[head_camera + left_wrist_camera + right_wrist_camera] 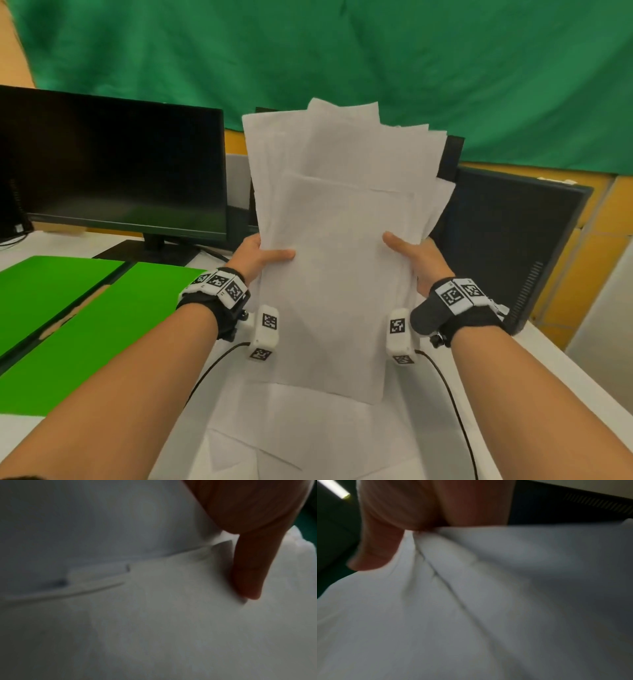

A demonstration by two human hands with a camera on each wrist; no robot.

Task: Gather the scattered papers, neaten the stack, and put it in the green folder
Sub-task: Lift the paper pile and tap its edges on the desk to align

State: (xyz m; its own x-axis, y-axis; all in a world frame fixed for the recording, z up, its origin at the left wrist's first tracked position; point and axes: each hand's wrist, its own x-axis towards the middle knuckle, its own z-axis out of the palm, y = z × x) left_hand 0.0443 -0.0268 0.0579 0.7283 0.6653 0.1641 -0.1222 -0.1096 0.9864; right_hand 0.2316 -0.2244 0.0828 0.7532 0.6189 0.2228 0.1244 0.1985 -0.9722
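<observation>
Holding paper stack [335,246] upright above desk [513,383] | left hand [260,255] and right hand [416,255] pinch its sides | top edges fanned, sheets could slip | green folder [102,329] open at left

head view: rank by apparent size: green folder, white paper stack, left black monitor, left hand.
1-3. Open green folder, left black monitor, held white paper stack: too alike to rank; the folder is cropped, the stack nearer the camera.
4. Left hand, smallest.
</observation>
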